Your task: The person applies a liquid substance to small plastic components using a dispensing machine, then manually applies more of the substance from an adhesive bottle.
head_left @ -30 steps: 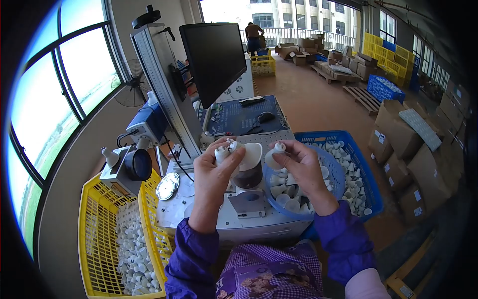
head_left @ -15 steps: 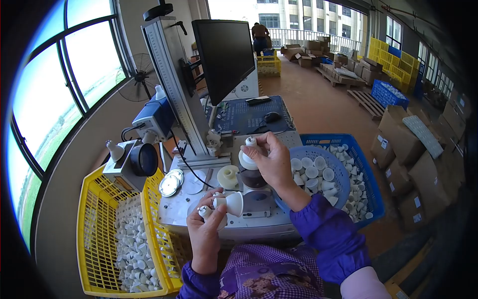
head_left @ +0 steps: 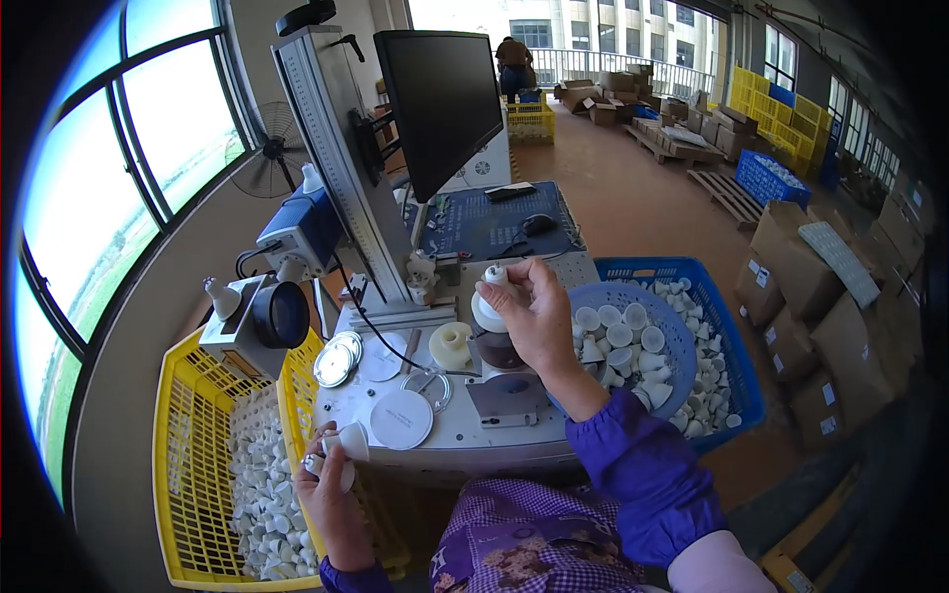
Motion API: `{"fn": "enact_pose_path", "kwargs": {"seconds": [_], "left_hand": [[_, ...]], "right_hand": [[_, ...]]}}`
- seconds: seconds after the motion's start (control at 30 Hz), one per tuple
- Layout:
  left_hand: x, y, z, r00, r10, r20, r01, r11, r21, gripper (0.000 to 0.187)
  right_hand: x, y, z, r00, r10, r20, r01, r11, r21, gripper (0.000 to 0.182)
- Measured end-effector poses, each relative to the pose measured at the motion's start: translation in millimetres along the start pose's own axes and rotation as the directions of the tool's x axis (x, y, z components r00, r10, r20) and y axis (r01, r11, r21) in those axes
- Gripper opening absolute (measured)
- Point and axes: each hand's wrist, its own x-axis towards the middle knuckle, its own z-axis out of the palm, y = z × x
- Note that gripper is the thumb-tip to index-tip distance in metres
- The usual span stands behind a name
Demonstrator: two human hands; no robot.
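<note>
The yellow crate (head_left: 198,445) of white lamp housings is now sitting directly under the left hand (head_left: 331,494), which has dropped from the machine table (head_left: 445,425) down to the crate's edge since half a second ago, suggesting the finished pieces are being unloaded there. That hand is closed around two small white cone-shaped housings (head_left: 341,450), glossy with narrow threaded necks. The right hand (head_left: 529,316) is staying put, pinching another white housing (head_left: 489,296) neck-up onto the brown fixture (head_left: 499,351), beside the blue basket (head_left: 664,336).
</note>
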Motion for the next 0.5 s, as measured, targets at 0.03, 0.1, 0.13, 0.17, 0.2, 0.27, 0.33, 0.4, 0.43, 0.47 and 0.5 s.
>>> {"fn": "enact_pose_path", "kwargs": {"seconds": [0.03, 0.1, 0.13, 0.17, 0.2, 0.27, 0.33, 0.4, 0.43, 0.47, 0.5], "left_hand": [[5, 1, -12, 0.998, 0.053, -0.027, -0.053, 0.999, 0.005, 0.021], [10, 7, -31, 0.981, 0.151, -0.118, -0.147, 0.988, 0.042, 0.025], [13, 12, -39, 0.964, 0.197, -0.177, -0.186, 0.98, 0.077, 0.025], [19, 12, -54, 0.945, 0.237, -0.225, -0.215, 0.969, 0.12, 0.026], [26, 11, -74, 0.924, 0.275, -0.268, -0.237, 0.957, 0.165, 0.026], [35, 13, -109, 0.879, 0.367, -0.304, -0.246, 0.896, 0.371, 0.029], [52, -2, -152, 0.821, 0.433, -0.373, -0.245, 0.856, 0.454, 0.03], [75, -28, -218, 0.813, 0.397, -0.426, -0.137, 0.842, 0.522, 0.033], [72, -30, -225, 0.857, 0.302, -0.416, -0.031, 0.838, 0.545, 0.034], [69, -33, -233, 0.89, 0.204, -0.408, 0.073, 0.819, 0.569, 0.035], [70, -45, -249, 0.897, 0.188, -0.4, 0.08, 0.821, 0.566, 0.035]], "right_hand": [[1, 0, -1, 1.0, -0.006, 0.02, 0.006, 1.0, 0.007, 0.031], [2, -2, -1, 0.999, 0.033, 0.038, -0.035, 0.998, 0.051, 0.032], [1, -2, -2, 0.996, 0.072, 0.06, -0.078, 0.992, 0.096, 0.032], [4, 0, -5, 0.992, 0.071, 0.102, -0.074, 0.997, 0.029, 0.035], [6, -2, -9, 0.993, 0.079, 0.093, -0.081, 0.996, 0.02, 0.035], [10, -7, -19, 0.955, 0.107, 0.277, -0.147, 0.981, 0.129, 0.039], [12, 7, -35, 0.972, -0.004, 0.235, -0.017, 0.996, 0.087, 0.043], [18, 9, -69, 0.991, -0.024, 0.133, 0.009, 0.994, 0.111, 0.046], [20, 16, -89, 0.988, 0.038, 0.15, -0.057, 0.99, 0.126, 0.043], [19, 24, -111, 0.981, 0.1, 0.167, -0.124, 0.982, 0.14, 0.041], [14, 33, -136, 0.958, 0.196, 0.21, -0.202, 0.979, 0.008, 0.033]]}}
